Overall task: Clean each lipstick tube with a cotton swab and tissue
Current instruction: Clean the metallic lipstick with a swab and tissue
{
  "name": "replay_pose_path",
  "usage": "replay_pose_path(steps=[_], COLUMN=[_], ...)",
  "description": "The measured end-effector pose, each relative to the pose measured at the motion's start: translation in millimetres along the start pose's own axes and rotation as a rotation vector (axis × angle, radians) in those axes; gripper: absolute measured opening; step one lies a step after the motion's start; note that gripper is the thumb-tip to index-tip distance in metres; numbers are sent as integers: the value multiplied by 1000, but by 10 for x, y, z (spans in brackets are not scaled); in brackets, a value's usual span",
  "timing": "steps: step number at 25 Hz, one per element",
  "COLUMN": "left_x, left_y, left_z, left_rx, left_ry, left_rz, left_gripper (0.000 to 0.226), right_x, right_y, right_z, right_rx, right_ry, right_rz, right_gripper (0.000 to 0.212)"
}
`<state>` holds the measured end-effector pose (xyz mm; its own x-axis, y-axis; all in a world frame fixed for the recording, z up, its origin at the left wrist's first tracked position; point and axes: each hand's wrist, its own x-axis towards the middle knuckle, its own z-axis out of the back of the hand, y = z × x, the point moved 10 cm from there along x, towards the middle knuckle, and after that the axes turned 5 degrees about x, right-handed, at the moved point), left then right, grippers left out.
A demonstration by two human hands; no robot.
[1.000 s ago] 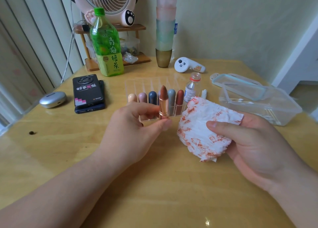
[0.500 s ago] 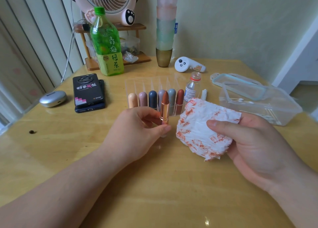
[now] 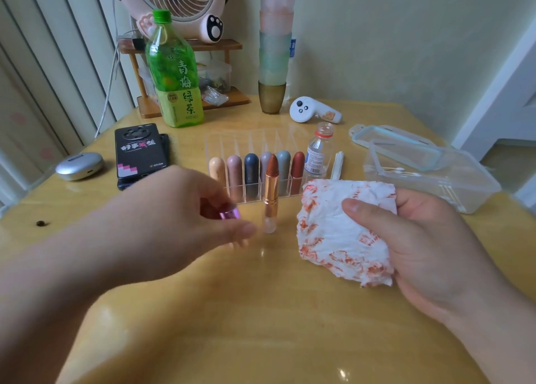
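Observation:
An uncapped brown-red lipstick in a rose-gold tube stands upright on the table, just in front of a clear rack holding several capped lipsticks. My left hand, blurred, is a little to its left and apart from it, fingers closed on a small shiny purple cap. My right hand grips a crumpled white tissue smeared with orange-red marks, right of the lipstick. A few cotton swabs lie beside a small clear bottle.
A clear plastic box with swabs and its lid sits at the right. A phone, a silver case, a green tea bottle, stacked cups and a white controller stand further back.
My left hand lowered the lipstick, stood it on the table and let go, then pulled left; a purple cap now shows in its fingers. The right hand and tissue barely moved.

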<state>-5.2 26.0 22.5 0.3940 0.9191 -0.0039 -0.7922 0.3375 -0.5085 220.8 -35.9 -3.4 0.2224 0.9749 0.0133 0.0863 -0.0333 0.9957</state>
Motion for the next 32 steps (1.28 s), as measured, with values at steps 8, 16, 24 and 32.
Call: replay_pose_path(steps=[8, 16, 24, 32], left_x=[-164, -148, -189, -278], left_y=[-591, -553, -623, -648], left_z=[-615, -693, -594, -172], left_rx=[-1464, -1451, -1467, -912], left_ry=[291, 291, 322, -183], left_rz=[-207, -121, -234, -462], left_gripper=[29, 15, 14, 12], right_x=[-216, -340, -363, -329], right_y=[258, 386, 288, -77], right_z=[-259, -363, -509, -594], right_rx=[127, 75, 14, 203], right_ry=[259, 330, 520, 595], right_rz=[136, 353, 251, -175], right_gripper=[27, 11, 12, 37])
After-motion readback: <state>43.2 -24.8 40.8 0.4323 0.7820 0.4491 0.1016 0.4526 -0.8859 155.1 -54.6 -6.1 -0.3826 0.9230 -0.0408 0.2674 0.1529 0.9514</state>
